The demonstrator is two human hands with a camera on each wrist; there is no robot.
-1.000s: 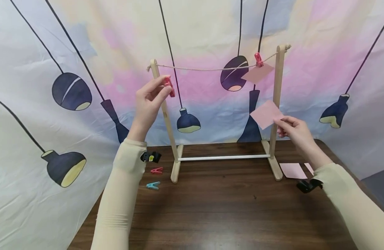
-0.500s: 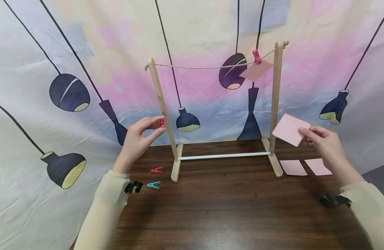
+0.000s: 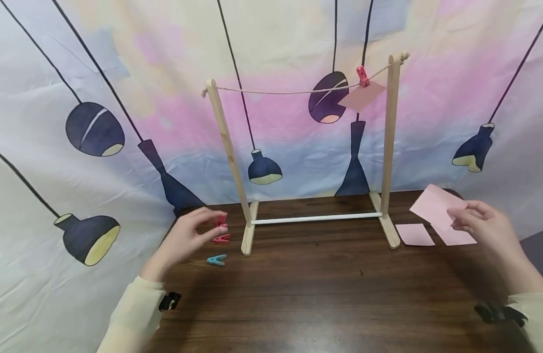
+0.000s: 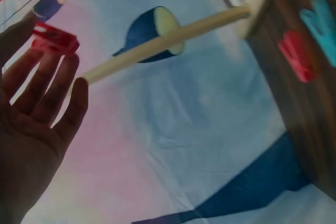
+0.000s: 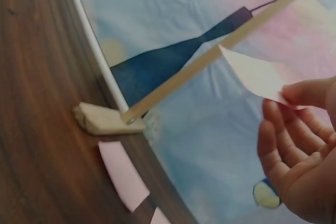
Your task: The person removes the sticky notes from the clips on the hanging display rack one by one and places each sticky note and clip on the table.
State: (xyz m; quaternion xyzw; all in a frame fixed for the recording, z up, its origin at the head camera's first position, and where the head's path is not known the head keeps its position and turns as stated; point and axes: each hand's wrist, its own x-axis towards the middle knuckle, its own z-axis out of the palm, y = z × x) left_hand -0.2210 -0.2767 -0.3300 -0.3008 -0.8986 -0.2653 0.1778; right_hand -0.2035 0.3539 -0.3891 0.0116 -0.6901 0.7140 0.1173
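Observation:
My left hand (image 3: 187,240) pinches a red clothespin (image 4: 55,39) between thumb and fingertips, low beside the frame's left post. Just below it on the table lie another red clothespin (image 3: 221,239) and a blue clothespin (image 3: 217,260). At the right, my right hand (image 3: 489,228) pinches a pink paper square (image 3: 434,203) by its corner. Behind that sheet, two more pink paper squares (image 3: 414,235) lie on the table, one partly covered from view. High on the rope (image 3: 289,92), a red clothespin (image 3: 362,76) holds a pink paper square (image 3: 363,97) near the right post.
The wooden frame (image 3: 389,142) stands on the dark brown table (image 3: 306,289), its feet joined by a white rod (image 3: 315,218). Behind it hangs a cloth backdrop (image 3: 187,59) printed with lamps.
Both hands have come down and moved outward, away from the rope. The left still holds the red clothespin and the right still holds the pink paper square. The clipped paper stays on the rope.

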